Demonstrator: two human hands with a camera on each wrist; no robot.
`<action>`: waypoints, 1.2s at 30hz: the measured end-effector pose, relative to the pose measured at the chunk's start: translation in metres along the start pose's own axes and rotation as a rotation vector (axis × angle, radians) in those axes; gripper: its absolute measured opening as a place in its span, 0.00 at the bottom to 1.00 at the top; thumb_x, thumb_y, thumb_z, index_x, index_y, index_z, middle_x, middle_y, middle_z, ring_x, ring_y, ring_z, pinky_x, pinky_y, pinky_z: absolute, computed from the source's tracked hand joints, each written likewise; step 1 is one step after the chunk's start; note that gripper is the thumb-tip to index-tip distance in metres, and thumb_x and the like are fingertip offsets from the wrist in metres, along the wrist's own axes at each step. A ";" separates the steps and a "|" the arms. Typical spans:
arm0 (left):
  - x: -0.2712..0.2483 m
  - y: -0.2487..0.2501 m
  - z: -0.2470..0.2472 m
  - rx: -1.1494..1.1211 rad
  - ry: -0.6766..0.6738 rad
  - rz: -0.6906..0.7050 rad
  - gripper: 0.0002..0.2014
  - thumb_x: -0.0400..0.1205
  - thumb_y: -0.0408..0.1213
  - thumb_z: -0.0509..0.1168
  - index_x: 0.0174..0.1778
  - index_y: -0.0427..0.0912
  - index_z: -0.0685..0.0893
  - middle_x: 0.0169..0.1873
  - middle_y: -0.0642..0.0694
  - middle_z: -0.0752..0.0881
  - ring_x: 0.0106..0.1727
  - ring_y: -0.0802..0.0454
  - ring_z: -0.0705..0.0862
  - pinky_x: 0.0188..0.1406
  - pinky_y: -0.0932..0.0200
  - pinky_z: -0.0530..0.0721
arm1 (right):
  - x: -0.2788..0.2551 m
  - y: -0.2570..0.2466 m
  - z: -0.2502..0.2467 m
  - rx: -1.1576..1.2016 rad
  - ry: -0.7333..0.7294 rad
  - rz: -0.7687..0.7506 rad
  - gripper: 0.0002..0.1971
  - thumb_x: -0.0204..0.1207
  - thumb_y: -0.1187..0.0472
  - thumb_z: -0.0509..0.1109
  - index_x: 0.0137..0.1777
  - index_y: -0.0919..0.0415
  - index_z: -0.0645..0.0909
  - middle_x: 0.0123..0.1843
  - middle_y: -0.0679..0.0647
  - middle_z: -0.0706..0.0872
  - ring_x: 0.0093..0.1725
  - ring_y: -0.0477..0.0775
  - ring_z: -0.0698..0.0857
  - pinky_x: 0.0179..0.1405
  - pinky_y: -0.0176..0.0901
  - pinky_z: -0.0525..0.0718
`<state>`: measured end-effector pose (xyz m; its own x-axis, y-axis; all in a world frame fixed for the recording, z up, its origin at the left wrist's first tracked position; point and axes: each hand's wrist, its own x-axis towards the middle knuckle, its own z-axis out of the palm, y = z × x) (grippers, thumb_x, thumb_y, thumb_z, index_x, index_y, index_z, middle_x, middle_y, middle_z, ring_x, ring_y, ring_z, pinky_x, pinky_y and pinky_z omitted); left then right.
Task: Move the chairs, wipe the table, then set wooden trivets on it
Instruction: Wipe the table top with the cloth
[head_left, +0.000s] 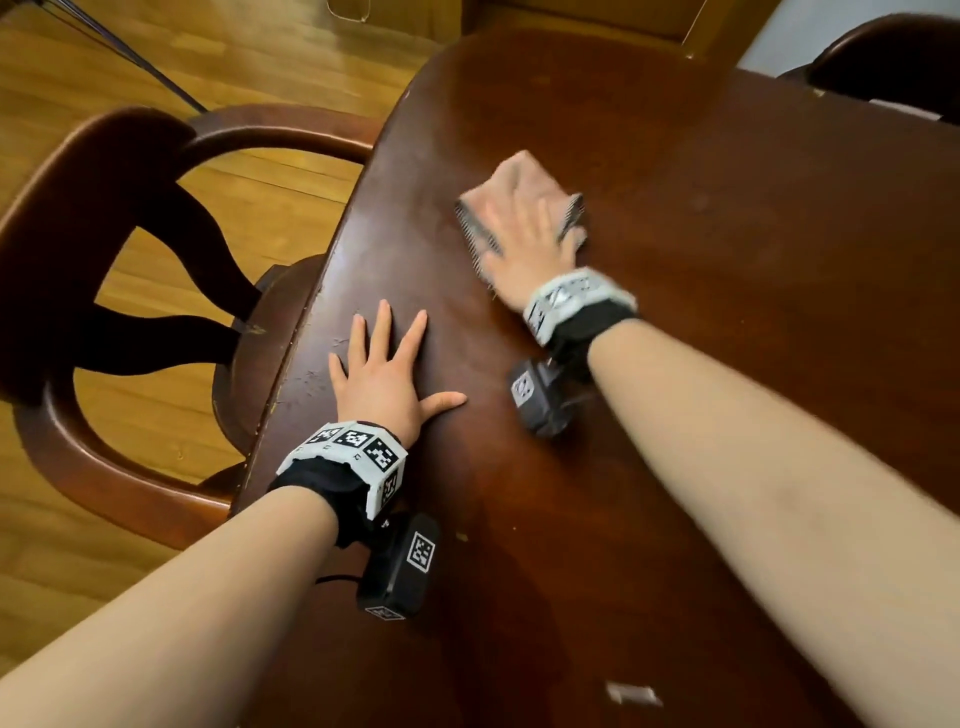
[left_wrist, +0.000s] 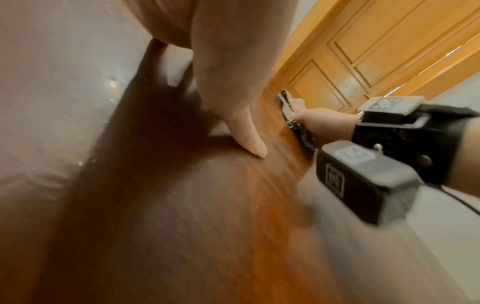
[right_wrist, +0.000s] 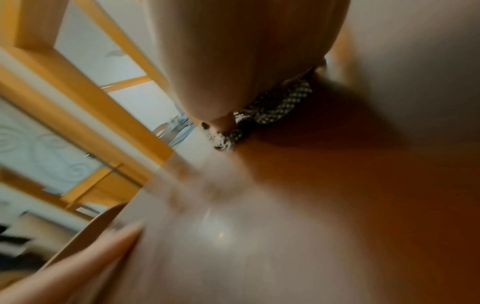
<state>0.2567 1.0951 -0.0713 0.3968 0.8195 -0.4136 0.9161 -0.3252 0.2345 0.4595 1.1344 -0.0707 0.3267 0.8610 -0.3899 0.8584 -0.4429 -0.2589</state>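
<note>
A dark wooden table (head_left: 727, 312) fills the right of the head view. My right hand (head_left: 524, 234) lies flat, fingers straight, on a pinkish cloth (head_left: 511, 179) with a checked edge and presses it onto the tabletop; the hand is blurred. The cloth's checked edge (right_wrist: 272, 107) shows under the palm in the right wrist view, and the same cloth (left_wrist: 287, 105) appears far off in the left wrist view. My left hand (head_left: 387, 374) rests open with spread fingers on the table near its left edge. No trivets are in view.
A dark wooden chair (head_left: 104, 291) stands close against the table's left edge on a light wood floor (head_left: 156, 62). Another dark chair back (head_left: 893, 57) shows at the far right. A small pale scrap (head_left: 634, 693) lies on the table near me. Yellow wooden doors (left_wrist: 376, 51) stand behind.
</note>
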 end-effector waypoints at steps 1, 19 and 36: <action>-0.001 0.001 -0.001 -0.003 -0.006 -0.007 0.49 0.71 0.69 0.62 0.83 0.60 0.43 0.84 0.50 0.38 0.84 0.44 0.37 0.80 0.34 0.47 | -0.021 -0.005 0.012 -0.037 -0.023 -0.080 0.33 0.84 0.45 0.51 0.84 0.44 0.38 0.86 0.51 0.39 0.85 0.58 0.38 0.79 0.74 0.42; -0.063 -0.033 0.008 -0.013 -0.092 -0.046 0.50 0.72 0.67 0.65 0.83 0.58 0.41 0.83 0.51 0.37 0.84 0.44 0.36 0.79 0.31 0.47 | -0.202 -0.030 0.093 -0.032 -0.029 -0.039 0.29 0.86 0.48 0.50 0.83 0.38 0.41 0.86 0.46 0.36 0.84 0.55 0.35 0.79 0.66 0.35; -0.135 -0.074 0.038 0.052 -0.066 0.079 0.50 0.72 0.68 0.63 0.83 0.58 0.43 0.84 0.52 0.39 0.84 0.45 0.38 0.79 0.31 0.45 | -0.170 -0.010 0.077 0.057 0.026 0.260 0.28 0.85 0.47 0.47 0.83 0.38 0.41 0.86 0.51 0.36 0.85 0.59 0.37 0.77 0.76 0.40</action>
<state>0.1378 0.9904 -0.0665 0.4689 0.7581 -0.4533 0.8831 -0.4125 0.2237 0.3655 0.9733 -0.0697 0.5440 0.7221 -0.4274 0.7206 -0.6630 -0.2029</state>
